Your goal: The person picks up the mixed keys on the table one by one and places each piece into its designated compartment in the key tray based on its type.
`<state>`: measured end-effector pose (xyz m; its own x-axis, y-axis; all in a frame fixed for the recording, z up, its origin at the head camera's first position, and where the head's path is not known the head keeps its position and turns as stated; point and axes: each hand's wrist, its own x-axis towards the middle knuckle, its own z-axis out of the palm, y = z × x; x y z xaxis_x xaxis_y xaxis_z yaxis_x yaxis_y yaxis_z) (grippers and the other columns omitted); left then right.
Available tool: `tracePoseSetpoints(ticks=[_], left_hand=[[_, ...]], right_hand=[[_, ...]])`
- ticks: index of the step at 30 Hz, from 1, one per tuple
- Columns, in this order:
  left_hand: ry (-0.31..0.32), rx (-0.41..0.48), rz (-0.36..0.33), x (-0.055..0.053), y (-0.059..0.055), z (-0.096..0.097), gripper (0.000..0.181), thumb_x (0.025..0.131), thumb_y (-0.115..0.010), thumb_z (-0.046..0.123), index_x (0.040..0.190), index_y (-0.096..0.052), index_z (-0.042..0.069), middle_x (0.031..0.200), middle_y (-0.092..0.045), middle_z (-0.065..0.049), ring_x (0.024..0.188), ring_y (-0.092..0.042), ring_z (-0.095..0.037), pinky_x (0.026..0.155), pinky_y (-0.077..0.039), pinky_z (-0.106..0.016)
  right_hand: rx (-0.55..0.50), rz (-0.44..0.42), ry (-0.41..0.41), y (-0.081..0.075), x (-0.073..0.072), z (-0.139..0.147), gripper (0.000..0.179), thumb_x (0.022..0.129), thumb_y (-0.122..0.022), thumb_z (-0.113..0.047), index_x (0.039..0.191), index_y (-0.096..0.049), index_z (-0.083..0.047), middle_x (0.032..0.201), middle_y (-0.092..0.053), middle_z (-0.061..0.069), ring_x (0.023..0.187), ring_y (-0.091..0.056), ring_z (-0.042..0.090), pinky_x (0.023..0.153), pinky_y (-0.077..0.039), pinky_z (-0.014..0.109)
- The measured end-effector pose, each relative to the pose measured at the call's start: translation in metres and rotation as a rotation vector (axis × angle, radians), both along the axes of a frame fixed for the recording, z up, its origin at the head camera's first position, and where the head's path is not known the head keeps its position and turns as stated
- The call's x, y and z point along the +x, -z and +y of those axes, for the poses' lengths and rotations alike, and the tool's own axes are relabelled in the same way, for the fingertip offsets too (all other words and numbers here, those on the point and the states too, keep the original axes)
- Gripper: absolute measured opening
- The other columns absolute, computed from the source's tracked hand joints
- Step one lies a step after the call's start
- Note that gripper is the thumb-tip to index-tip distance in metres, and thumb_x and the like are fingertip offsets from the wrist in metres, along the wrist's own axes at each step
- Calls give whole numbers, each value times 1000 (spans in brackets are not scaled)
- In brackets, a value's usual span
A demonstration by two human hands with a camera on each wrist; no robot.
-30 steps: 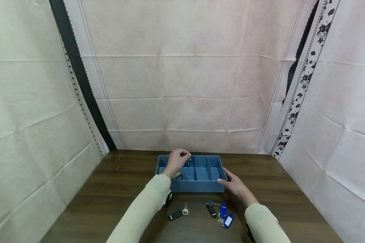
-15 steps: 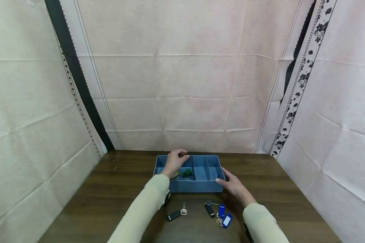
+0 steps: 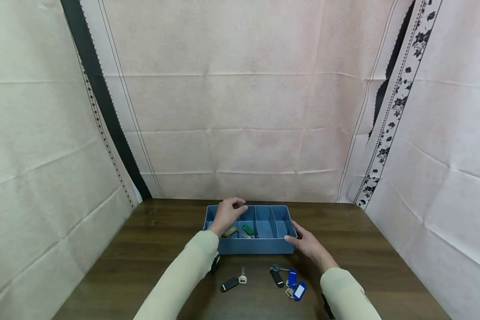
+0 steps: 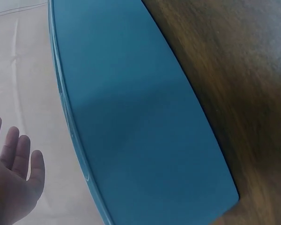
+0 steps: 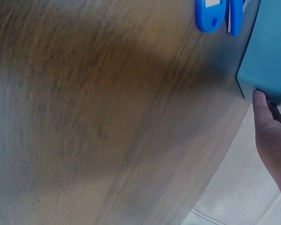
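A blue divided box (image 3: 260,247) stands on the table. My left hand (image 3: 227,217) hovers over its left part with nothing in the fingers; in the left wrist view, that hand (image 4: 14,183) has its fingers spread loosely. A green key tag (image 3: 248,230) with a key lies in a middle compartment, and a yellow-green tag (image 3: 230,231) in the one to its left. My right hand (image 3: 310,245) holds the box's front right corner, thumb at the front and fingers along the side. The left forearm hides part of the box's left end.
In front of the box lie a key (image 3: 242,278) with a black tag (image 3: 229,284), another black tag (image 3: 277,278) and two blue tags (image 3: 299,291) with keys. Pale cloth (image 3: 240,133) hangs behind and at both sides of the wooden table (image 3: 144,266).
My left hand has let go of the green-tagged key, which dropped into the compartment and settled there. The hand has drawn slightly left. My right hand stays on the box.
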<state>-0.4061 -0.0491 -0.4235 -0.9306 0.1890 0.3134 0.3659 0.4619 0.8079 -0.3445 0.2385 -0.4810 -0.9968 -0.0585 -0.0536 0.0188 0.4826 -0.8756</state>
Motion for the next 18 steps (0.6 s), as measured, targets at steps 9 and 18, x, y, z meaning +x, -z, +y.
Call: tracePoseSetpoints(ticks=[9,18], left_hand=[[0,-23,-10,8,-3,-11,22,96,-68,25,114,-71,13,109,-64,-1,99,-59,-18,88,-53,-37],[15,-38,-24,17,-3,-19,24,95,-69,29,114,-70,15,108,-64,1,99,-59,-18,88,-52,-37]], right_hand=[[-11,5,-8,1,-2,0,75,98,-62,-35,159,-22,-15,159,-22,25,143,-20,51,107,-31,63],[-4,8,-21,0,1,2,88,91,-66,-50,159,-22,-14,159,-22,24,143,-20,51,107,-29,66]])
